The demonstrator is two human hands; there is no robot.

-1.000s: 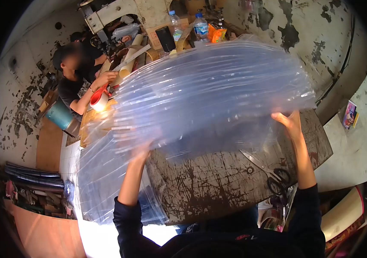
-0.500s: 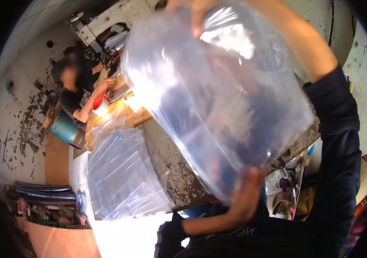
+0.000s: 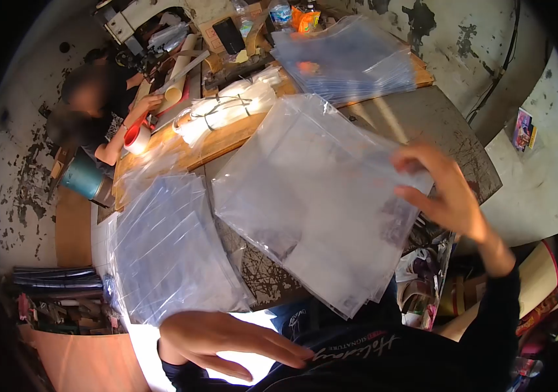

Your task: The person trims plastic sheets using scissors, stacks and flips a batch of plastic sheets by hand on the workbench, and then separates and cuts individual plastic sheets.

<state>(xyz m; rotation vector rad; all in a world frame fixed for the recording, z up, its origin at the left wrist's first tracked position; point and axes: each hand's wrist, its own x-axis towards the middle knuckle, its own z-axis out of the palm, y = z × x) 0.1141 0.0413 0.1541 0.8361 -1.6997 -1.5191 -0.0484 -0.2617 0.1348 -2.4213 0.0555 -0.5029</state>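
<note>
Clear plastic sheets, head view: a loosely squared stack lies flat across the middle of the worn tabletop, turned so that one corner points toward the person's body and overhangs the near edge. The outline appears almost square under the curved lens, so no long axis can be told with confidence; the far-to-near diagonal runs slightly left to right. The right hand is the nearer of the two, poised at the stack's right corner with fingers bent and thumb set apart from them; it grasps nothing, and whether its fingertips touch the top sheet cannot be told. From these fingers the stack extends leftward. The left hand is empty, palm down, fingers extended toward the right, in front of the torso and apart from the stack's near corner, which lies beyond it and to the right. Just beyond this hand, a left-side pile of similar sheets rests at the table's left, its edges fanned. A far pile lies behind the central stack, and a tied bundle lies on the wooden board. At far left, a co-worker sits beside a red-and-white tape roll.
</note>
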